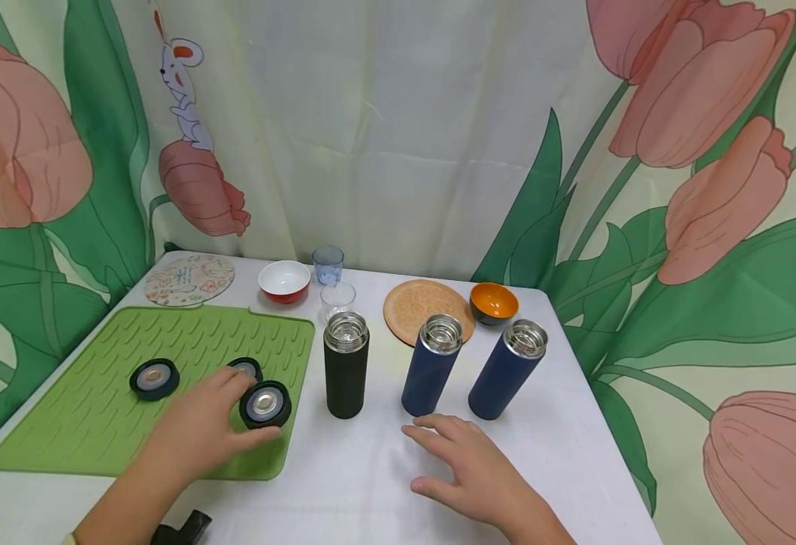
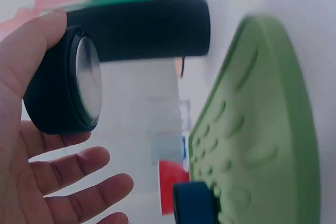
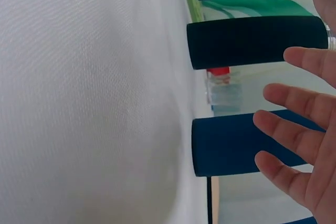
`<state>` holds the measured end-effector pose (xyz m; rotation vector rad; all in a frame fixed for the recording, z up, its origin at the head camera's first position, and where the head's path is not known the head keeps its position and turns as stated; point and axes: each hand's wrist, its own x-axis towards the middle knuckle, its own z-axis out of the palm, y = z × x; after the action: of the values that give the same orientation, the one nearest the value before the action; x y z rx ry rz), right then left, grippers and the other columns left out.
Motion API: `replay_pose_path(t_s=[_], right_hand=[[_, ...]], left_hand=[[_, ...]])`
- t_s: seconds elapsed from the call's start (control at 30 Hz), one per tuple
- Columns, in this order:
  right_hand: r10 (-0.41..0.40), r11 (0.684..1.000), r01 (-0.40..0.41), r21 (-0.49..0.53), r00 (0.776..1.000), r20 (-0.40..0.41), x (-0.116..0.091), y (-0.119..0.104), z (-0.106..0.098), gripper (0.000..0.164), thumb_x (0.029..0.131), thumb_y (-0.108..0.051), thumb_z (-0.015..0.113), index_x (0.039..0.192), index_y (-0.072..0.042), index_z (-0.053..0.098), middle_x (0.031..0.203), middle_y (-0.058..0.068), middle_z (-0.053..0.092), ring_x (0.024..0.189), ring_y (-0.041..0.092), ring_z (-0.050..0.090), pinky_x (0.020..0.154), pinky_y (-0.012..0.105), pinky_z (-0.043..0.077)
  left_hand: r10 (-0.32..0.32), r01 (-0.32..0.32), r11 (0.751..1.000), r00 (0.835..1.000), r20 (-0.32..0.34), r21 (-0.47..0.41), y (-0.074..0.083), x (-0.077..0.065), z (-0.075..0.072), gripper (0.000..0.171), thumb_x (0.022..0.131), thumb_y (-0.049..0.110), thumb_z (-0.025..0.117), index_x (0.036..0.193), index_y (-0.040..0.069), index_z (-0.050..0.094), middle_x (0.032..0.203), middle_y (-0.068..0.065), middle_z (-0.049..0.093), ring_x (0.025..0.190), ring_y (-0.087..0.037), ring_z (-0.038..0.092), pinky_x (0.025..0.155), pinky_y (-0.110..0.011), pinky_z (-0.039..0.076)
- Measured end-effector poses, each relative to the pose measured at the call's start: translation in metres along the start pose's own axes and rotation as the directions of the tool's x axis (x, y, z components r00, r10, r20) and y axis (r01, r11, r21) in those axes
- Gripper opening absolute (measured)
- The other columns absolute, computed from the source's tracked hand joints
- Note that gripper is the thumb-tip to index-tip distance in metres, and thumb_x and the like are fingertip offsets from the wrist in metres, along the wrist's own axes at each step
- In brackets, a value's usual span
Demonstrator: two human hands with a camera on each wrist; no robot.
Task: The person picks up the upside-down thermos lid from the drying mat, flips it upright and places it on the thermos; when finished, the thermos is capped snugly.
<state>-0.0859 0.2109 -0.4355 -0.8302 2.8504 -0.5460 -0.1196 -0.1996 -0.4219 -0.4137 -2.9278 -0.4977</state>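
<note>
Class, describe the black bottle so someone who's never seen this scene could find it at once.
On the white table, find the ribbed green mat. In the head view, the black bottle stands just right of it, first of three. Unlike the two navy blue bottles farther right, it is black.

One table (image 1: 364, 496) is bearing one green mat (image 1: 85, 424). One black bottle (image 1: 346, 382) and two blue bottles (image 1: 429, 378) are standing, making three. Three lids (image 1: 265, 405) are showing. One red bowl (image 1: 285, 297) and one orange bowl (image 1: 494, 301) are making two; one blue glass (image 1: 328, 266) and one clear glass (image 1: 338, 298), likewise two. One patterned disc (image 1: 190, 280) and one brown disc (image 1: 415, 309) are forming another pair. Two hands are appearing: one left hand (image 1: 214, 416), one right hand (image 1: 462, 469).
</note>
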Motion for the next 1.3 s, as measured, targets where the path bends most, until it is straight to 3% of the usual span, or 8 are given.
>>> replay_pose_path(t_s=[0.2, 0.3, 0.47, 0.63, 0.83, 0.97, 1.1, 1.3], right_hand=[[-0.014, 1.000, 0.014, 0.002, 1.000, -0.018, 0.002, -0.002, 0.002, 0.059, 0.098, -0.057, 0.069, 0.152, -0.034, 0.058, 0.149, -0.009, 0.062, 0.134, 0.018, 0.061, 0.111, 0.054, 0.050], [-0.022, 1.000, 0.022, -0.006, 0.999, -0.047, 0.003, -0.003, 0.002, 0.056, 0.099, -0.055, 0.069, 0.150, -0.032, 0.060, 0.142, -0.009, 0.065, 0.126, 0.015, 0.063, 0.108, 0.049, 0.053], [-0.073, 0.997, 0.077, 0.012, 0.980, -0.187, 0.005, -0.007, 0.005, 0.043, 0.099, -0.042, 0.074, 0.139, -0.027, 0.069, 0.113, -0.013, 0.070, 0.098, 0.006, 0.062, 0.090, 0.033, 0.058], [-0.084, 0.993, 0.105, 0.057, 0.952, -0.294, 0.007, -0.010, 0.006, 0.039, 0.096, -0.036, 0.079, 0.133, -0.026, 0.071, 0.105, -0.018, 0.066, 0.092, 0.004, 0.063, 0.083, 0.026, 0.057], [-0.012, 0.988, 0.049, 0.147, 0.970, -0.242, 0.012, -0.015, 0.008, 0.046, 0.096, -0.047, 0.077, 0.137, -0.029, 0.069, 0.100, -0.015, 0.063, 0.092, 0.010, 0.063, 0.077, 0.022, 0.053], [0.019, 0.979, 0.021, 0.203, 0.981, -0.192, 0.018, -0.020, 0.010, 0.058, 0.092, -0.051, 0.081, 0.144, -0.032, 0.064, 0.107, -0.014, 0.061, 0.097, 0.012, 0.063, 0.079, 0.023, 0.053], [-0.008, 0.973, 0.051, 0.226, 0.982, -0.188, 0.022, -0.027, 0.012, 0.070, 0.086, -0.045, 0.088, 0.149, -0.034, 0.059, 0.120, -0.014, 0.061, 0.104, 0.012, 0.064, 0.084, 0.025, 0.055], [-0.043, 0.949, 0.102, 0.298, 0.979, -0.198, 0.026, -0.032, 0.020, 0.074, 0.083, -0.035, 0.092, 0.149, -0.036, 0.057, 0.130, -0.011, 0.059, 0.108, 0.014, 0.067, 0.090, 0.028, 0.058]], left_hand=[[0.070, -0.070, 0.998, 0.998, -0.009, 0.003, 0.021, 0.000, 0.013, 0.083, 0.069, 0.086, 0.078, 0.115, 0.018, 0.072, 0.113, 0.001, 0.067, 0.093, -0.019, 0.068, 0.082, -0.047, 0.060], [0.110, -0.110, 0.994, 0.994, -0.021, 0.002, 0.031, -0.001, 0.017, 0.079, 0.068, 0.085, 0.079, 0.112, 0.020, 0.072, 0.109, 0.006, 0.066, 0.092, -0.015, 0.067, 0.079, -0.043, 0.059], [0.119, -0.119, 0.993, 0.993, -0.012, -0.007, 0.045, -0.003, 0.024, 0.076, 0.067, 0.080, 0.084, 0.115, 0.023, 0.071, 0.109, 0.009, 0.067, 0.096, -0.013, 0.067, 0.081, -0.041, 0.059], [0.171, -0.172, 0.984, 0.985, -0.028, -0.039, 0.055, -0.003, 0.031, 0.073, 0.065, 0.076, 0.088, 0.116, 0.026, 0.072, 0.110, 0.012, 0.069, 0.099, -0.010, 0.068, 0.084, -0.038, 0.059], [0.267, -0.268, 0.963, 0.963, -0.038, -0.033, 0.065, 0.002, 0.036, 0.084, 0.065, 0.083, 0.081, 0.122, 0.022, 0.075, 0.112, 0.011, 0.071, 0.099, -0.012, 0.070, 0.086, -0.039, 0.060], [0.304, -0.305, 0.951, 0.952, -0.028, -0.047, 0.073, 0.006, 0.040, 0.084, 0.067, 0.081, 0.082, 0.124, 0.021, 0.075, 0.114, 0.009, 0.071, 0.099, -0.013, 0.071, 0.086, -0.039, 0.061], [0.315, -0.315, 0.946, 0.949, -0.021, -0.073, 0.083, 0.010, 0.043, 0.081, 0.066, 0.073, 0.088, 0.129, 0.023, 0.073, 0.117, 0.010, 0.070, 0.101, -0.012, 0.070, 0.087, -0.038, 0.061], [0.342, -0.343, 0.929, 0.939, -0.032, -0.138, 0.096, 0.009, 0.045, 0.079, 0.065, 0.062, 0.095, 0.131, 0.026, 0.071, 0.117, 0.013, 0.067, 0.101, -0.006, 0.067, 0.087, -0.034, 0.061]])
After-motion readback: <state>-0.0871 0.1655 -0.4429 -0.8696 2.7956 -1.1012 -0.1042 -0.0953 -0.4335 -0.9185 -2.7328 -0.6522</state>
